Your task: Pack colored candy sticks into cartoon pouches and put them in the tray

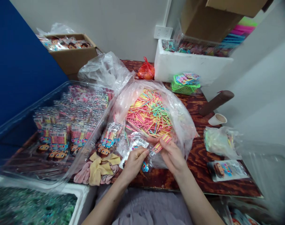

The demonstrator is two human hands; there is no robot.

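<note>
My left hand [133, 161] pinches a small clear printed packet [138, 144] at the table's near edge. My right hand [171, 155] is closed on a short bundle of colored sticks [161, 143], its end at the packet's mouth. Just beyond both hands lies an open clear plastic bag [182, 118] heaped with pink, yellow, green and orange loose sticks [149, 113]. A filled packet with a cartoon face [107, 140] lies left of my left hand.
A clear bin [20, 118] at left holds several filled packets. Cloth rags [99, 168] lie at the near edge. Also here: white foam box [191, 64], green basket [185, 84], red bag [146, 72], paper cup [217, 119], brown roll [216, 102], cardboard box [72, 56].
</note>
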